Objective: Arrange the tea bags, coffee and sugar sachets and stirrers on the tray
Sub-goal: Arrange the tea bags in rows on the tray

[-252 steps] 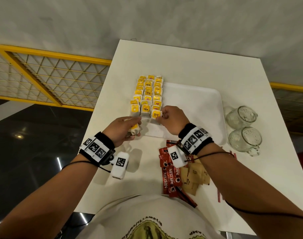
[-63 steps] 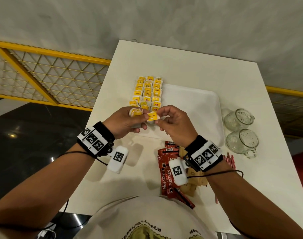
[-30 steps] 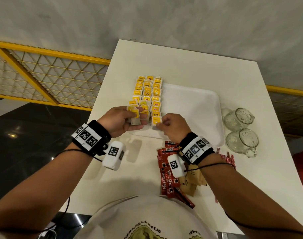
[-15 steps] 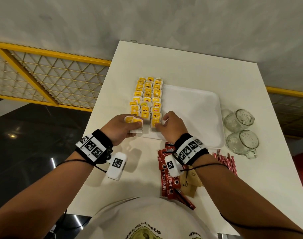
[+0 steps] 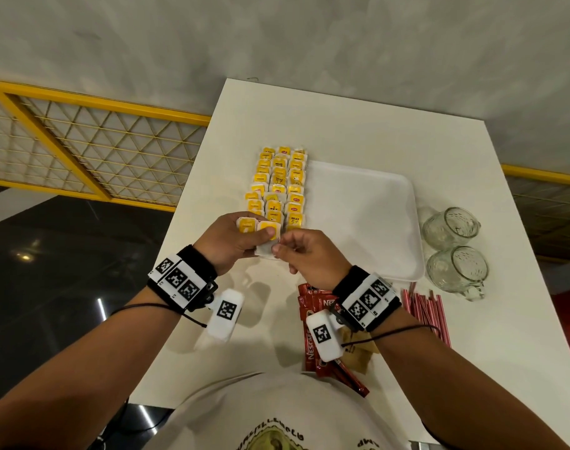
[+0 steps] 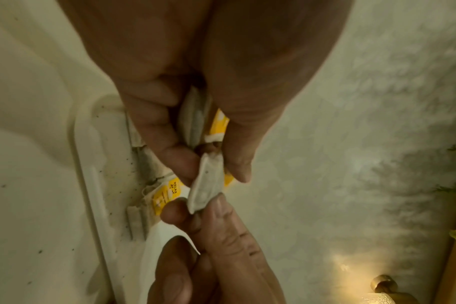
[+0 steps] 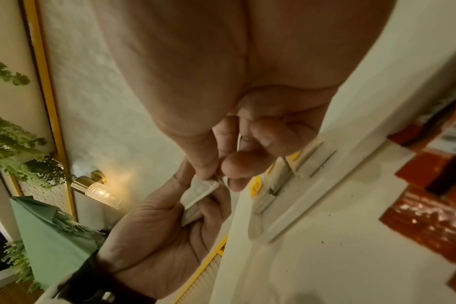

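A: Sachets first, nearest the body: the red foil coffee sachets [image 5: 311, 323] and brown paper sugar sachets [image 5: 358, 350] lie on the white table [image 5: 358, 125] at about 6 o'clock of the white plastic tray [image 5: 368, 222], not yet on it. The thin red stirrers [image 5: 428, 315] lie at about 5 o'clock, also off it.

B: And the hands?

A: Just above the tray's near edge. The left hand [image 5: 231, 241] has its fingers curled round a small stack of yellow-labelled white tea bags [image 5: 259, 230]. The right hand [image 5: 309, 254] pinches the lower corner of the front bag between thumb and forefinger; I judge it is drawing that one off to lay down.

B: What is done?

A: Farther out, three rows of tea bags [image 5: 278, 183] run along the tray's 9 o'clock side, reaching its far edge. The rest of the tray is bare. Two clear glass mugs [image 5: 452, 248] stand beside it at 3 o'clock.

B: So?

A: Tea bags nearly done, I reckon; coffee, sugar and stirrers all remain.
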`<state>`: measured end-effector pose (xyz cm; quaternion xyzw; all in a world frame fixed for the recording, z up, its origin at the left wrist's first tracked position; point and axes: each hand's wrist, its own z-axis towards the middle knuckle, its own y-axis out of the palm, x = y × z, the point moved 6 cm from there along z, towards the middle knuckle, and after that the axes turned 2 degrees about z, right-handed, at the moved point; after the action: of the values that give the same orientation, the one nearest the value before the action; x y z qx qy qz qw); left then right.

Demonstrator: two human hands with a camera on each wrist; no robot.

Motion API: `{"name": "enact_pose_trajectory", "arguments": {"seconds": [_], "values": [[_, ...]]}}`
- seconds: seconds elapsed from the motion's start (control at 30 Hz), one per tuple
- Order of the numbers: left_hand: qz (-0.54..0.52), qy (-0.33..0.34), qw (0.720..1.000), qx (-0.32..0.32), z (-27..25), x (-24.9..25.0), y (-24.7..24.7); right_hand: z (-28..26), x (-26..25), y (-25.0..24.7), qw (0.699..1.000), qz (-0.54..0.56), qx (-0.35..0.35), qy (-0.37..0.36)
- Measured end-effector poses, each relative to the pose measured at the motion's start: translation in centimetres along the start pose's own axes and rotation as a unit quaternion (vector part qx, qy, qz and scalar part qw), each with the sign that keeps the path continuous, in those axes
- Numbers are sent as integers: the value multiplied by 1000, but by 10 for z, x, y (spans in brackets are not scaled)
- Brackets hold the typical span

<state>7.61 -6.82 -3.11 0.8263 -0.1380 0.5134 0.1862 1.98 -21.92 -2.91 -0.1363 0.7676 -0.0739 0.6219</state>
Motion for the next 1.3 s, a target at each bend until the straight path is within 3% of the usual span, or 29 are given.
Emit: {"name": "enact_pose_trajectory", "arguments": {"seconds": [0.33,0.57,0.7,0.87,0.97,1.1,1.2,1.3], "values": [[78,21,996,28,2,4,-11,0,-8,-5,999,19,30,-11],[-26,-21,999,40,3,-2,-21,32,0,-28,986,-76,146,9],[-74,-57,995,45,3,-9,-35,44,6,-23,980,-168,101,33],[-47,-37,997,43,-2,-8,-43,47,10,-7,967,-243,54,52],[28,-10,999,24,-6,-4,-39,50,9,-2,952,-291,52,76],[100,21,994,45,-6,1,-40,47,0,-9,949,-295,75,86],[127,39,989,57,-5,5,-37,41,-17,-11,970,-227,86,28],[177,62,981,55,-3,9,-33,36,-35,2,984,-168,35,-43]]}}
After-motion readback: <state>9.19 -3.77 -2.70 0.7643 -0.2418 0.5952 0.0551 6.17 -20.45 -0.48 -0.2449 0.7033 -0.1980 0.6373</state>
